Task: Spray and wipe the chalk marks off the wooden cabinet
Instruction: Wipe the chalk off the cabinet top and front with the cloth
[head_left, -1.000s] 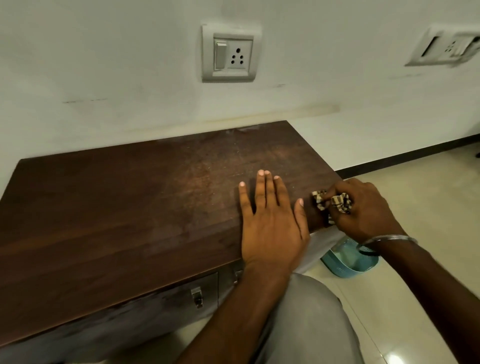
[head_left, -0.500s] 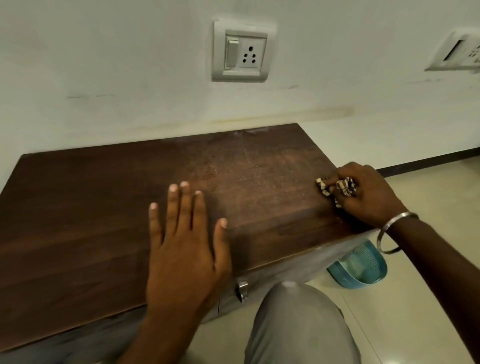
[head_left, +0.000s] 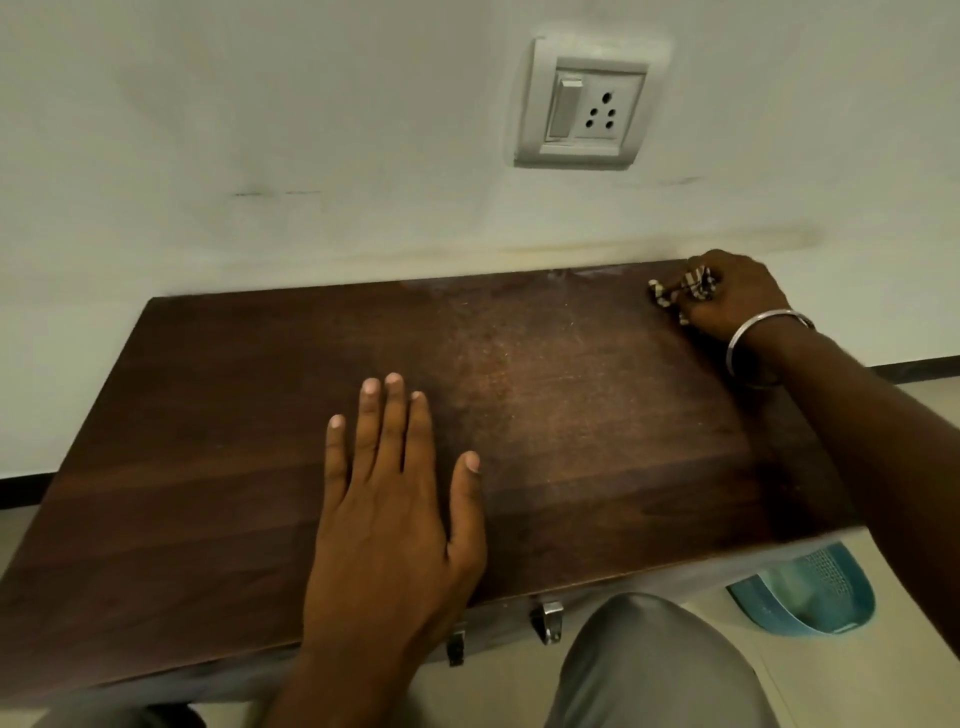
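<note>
The dark wooden cabinet top (head_left: 218, 447) fills the middle of the view, against a white wall. Faint pale specks and smears show on its right half and along the back edge. My left hand (head_left: 395, 519) lies flat on the top near the front edge, fingers straight and spread. My right hand (head_left: 737, 299) is at the far right back corner, fingers curled round a bunched checked cloth (head_left: 685, 288) that presses on the wood. No spray bottle is in view.
A switch and socket plate (head_left: 587, 106) sits on the wall above the cabinet. Metal drawer handles (head_left: 545, 621) hang under the front edge. A blue plastic basket (head_left: 810, 592) stands on the tiled floor at the right. My grey-trousered knee (head_left: 649, 665) is below the cabinet.
My right hand has slid the cloth along the right edge from the front corner to the back corner. My left hand shifted left, then stayed flat on the top.
</note>
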